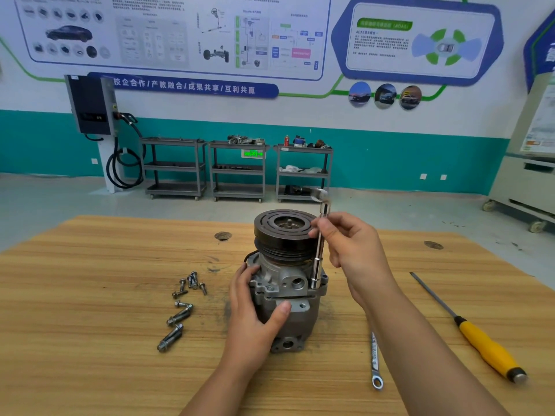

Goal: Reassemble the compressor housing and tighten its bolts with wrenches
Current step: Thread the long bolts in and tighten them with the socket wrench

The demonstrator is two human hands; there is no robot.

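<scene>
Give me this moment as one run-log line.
left hand: grips compressor housing | right hand: holds socket wrench upright, tip at housing flange | loose bolts, ring wrench, screwdriver: on table

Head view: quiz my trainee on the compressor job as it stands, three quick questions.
1. True or false: the left hand grips the compressor body.
2. The right hand holds the socket driver: A) upright on the housing, B) flat on the table, C) over the pulley centre.
3. Fill in: the loose bolts lie on the compressor's ____ side.
Key: 1 true; 2 A; 3 left.
</scene>
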